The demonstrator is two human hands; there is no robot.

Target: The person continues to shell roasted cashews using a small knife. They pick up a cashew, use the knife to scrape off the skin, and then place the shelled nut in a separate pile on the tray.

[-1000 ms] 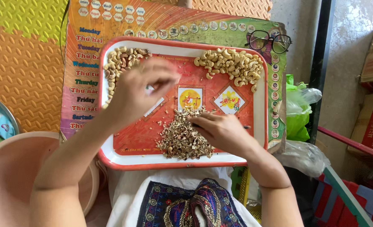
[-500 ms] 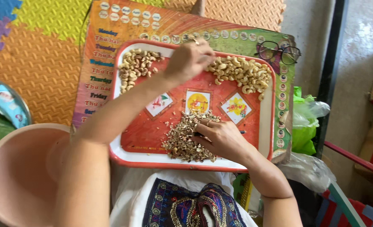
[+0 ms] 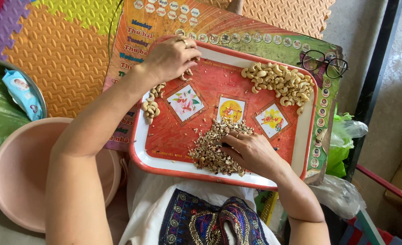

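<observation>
I sit on a floor of orange and green foam mats [image 3: 51, 50], with a red tray [image 3: 173, 131] resting across my lap so the work stays close under my eyes. At the tray's near edge lies a heap of brown husks and broken bits [image 3: 212, 152]; my right hand [image 3: 250, 152] rests on it, fingers curled low over the heap, and I cannot tell whether they pinch anything. My left hand [image 3: 171, 56] reaches to the far left corner, fingers bunched down onto the pale cashews [image 3: 151, 106] that trail along the left edge. A bigger pile of clean cashews [image 3: 280, 81] sits in the far right corner, well apart from the husks, which keeps the good nuts from mixing with the waste. Under the tray's far edge lies a coloured chart board [image 3: 237, 31], with a pair of glasses [image 3: 324, 63] on it beyond the right corner. A pink basin [image 3: 10, 181] stands on the floor left of my knee.
</observation>
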